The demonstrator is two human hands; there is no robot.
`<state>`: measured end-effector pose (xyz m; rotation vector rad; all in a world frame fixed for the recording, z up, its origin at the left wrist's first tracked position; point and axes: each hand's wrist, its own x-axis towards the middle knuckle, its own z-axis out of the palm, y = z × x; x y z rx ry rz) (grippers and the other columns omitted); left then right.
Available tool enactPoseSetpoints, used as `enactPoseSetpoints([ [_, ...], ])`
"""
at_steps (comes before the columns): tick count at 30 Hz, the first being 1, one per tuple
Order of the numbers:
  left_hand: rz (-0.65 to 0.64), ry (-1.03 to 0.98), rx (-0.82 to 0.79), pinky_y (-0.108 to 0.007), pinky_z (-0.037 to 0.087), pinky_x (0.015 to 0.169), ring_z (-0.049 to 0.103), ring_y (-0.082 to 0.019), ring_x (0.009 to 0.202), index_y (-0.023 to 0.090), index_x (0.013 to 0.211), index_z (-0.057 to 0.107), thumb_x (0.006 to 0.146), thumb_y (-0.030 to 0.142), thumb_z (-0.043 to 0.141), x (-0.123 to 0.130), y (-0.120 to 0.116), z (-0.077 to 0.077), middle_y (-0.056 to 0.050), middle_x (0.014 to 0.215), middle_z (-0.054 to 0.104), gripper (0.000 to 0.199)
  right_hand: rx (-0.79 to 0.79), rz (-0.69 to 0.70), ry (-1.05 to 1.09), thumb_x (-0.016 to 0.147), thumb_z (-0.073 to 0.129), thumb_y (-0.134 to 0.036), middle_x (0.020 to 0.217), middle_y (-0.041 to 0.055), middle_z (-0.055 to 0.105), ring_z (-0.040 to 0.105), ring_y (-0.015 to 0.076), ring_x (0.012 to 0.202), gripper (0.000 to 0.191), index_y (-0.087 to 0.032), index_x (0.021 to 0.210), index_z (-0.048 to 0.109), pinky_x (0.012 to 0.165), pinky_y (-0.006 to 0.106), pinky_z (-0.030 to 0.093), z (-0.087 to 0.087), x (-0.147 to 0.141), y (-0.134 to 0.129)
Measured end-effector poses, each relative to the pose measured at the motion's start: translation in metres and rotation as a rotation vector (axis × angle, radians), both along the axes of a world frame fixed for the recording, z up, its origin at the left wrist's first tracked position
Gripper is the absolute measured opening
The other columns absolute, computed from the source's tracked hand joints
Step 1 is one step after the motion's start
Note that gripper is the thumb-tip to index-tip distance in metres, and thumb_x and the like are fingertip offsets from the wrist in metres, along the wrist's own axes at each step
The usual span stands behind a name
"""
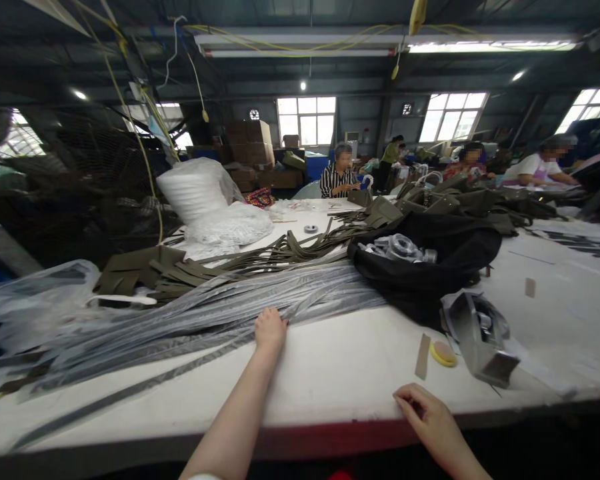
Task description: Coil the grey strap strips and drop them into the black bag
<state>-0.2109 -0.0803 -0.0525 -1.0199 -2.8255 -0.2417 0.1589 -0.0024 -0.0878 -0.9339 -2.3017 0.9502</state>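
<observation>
My left hand [271, 328] is closed over the near edge of a long bundle of grey straps in clear plastic [190, 327], gripping one strap. That loose strap [130, 387] trails to the left front of the white table. My right hand [427, 413] is above the front edge, fingers bent and drawn together, with nothing visible in them. Beyond it lie a short flat brown strip [423, 357] and a round yellow disc [443, 354]. Next to these is a tilted grey container [485, 343] with metal parts and plastic in it.
A black cloth-lined holder [430, 287] of plastic-wrapped metal pieces stands right of the bundle. Olive strips [280, 250] and flat olive pieces [140, 267] lie behind. White foam rolls [195, 190] stand back left. Several people work across the table, one in a striped shirt [337, 179].
</observation>
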Motion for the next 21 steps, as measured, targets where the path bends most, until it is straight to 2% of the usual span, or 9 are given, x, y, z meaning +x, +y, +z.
enactPoseSetpoints([
  [5, -0.091, -0.076, -0.04, -0.037, 0.037, 0.09, 0.055, -0.027, 0.103, 0.013, 0.097, 0.065, 0.085, 0.024, 0.056, 0.011, -0.003, 0.005, -0.015, 0.103, 0.062, 0.018, -0.054, 0.014, 0.009, 0.086, 0.051, -0.041, 0.083, 0.0063, 0.07, 0.064, 0.0238, 0.081, 0.026, -0.022, 0.079, 0.066, 0.075, 0.033, 0.051, 0.007, -0.006, 0.0],
  [10, -0.12, -0.166, -0.011, -0.04, 0.036, 0.095, 0.052, -0.028, 0.11, 0.011, 0.102, 0.066, 0.089, 0.013, 0.044, 0.025, -0.005, 0.011, -0.019, 0.109, 0.06, 0.026, -0.076, 0.008, 0.015, 0.083, 0.053, -0.048, 0.09, 0.0066, 0.071, 0.063, 0.0253, 0.088, 0.029, -0.023, 0.083, 0.068, 0.081, 0.035, 0.05, 0.006, -0.001, 0.003],
  [13, -0.163, -0.261, 0.024, -0.04, 0.04, 0.09, 0.056, -0.028, 0.104, 0.011, 0.098, 0.069, 0.087, 0.012, 0.045, 0.038, -0.004, 0.012, -0.019, 0.105, 0.063, 0.027, -0.12, -0.007, 0.013, 0.08, 0.057, -0.05, 0.091, 0.0059, 0.072, 0.064, 0.0259, 0.089, 0.03, -0.023, 0.083, 0.07, 0.083, 0.035, 0.049, 0.003, 0.002, 0.008],
  [15, -0.232, -0.346, 0.056, -0.036, 0.043, 0.084, 0.06, -0.027, 0.094, 0.013, 0.089, 0.071, 0.083, 0.015, 0.051, 0.056, -0.003, 0.011, -0.017, 0.098, 0.066, 0.021, -0.192, -0.027, 0.027, 0.077, 0.06, -0.052, 0.092, 0.0067, 0.072, 0.064, 0.027, 0.091, 0.032, -0.022, 0.083, 0.071, 0.085, 0.036, 0.049, 0.003, -0.001, 0.01],
  [17, -0.335, -0.435, 0.101, -0.032, 0.044, 0.079, 0.062, -0.024, 0.086, 0.016, 0.083, 0.073, 0.079, 0.019, 0.058, 0.084, 0.0, 0.009, -0.013, 0.091, 0.069, 0.016, -0.338, -0.059, 0.073, 0.074, 0.062, -0.054, 0.094, 0.0091, 0.073, 0.065, 0.0286, 0.093, 0.037, -0.021, 0.086, 0.072, 0.085, 0.039, 0.05, 0.004, -0.009, 0.009],
  [21, -0.578, -0.598, 0.197, -0.026, 0.045, 0.068, 0.061, -0.018, 0.074, 0.019, 0.081, 0.073, 0.078, 0.028, 0.061, 0.162, 0.001, 0.004, -0.006, 0.081, 0.07, 0.016, -0.803, -0.122, 0.297, 0.071, 0.067, -0.057, 0.097, 0.0126, 0.073, 0.067, 0.0285, 0.094, 0.048, -0.017, 0.098, 0.069, 0.081, 0.04, 0.054, 0.009, -0.032, 0.001],
])
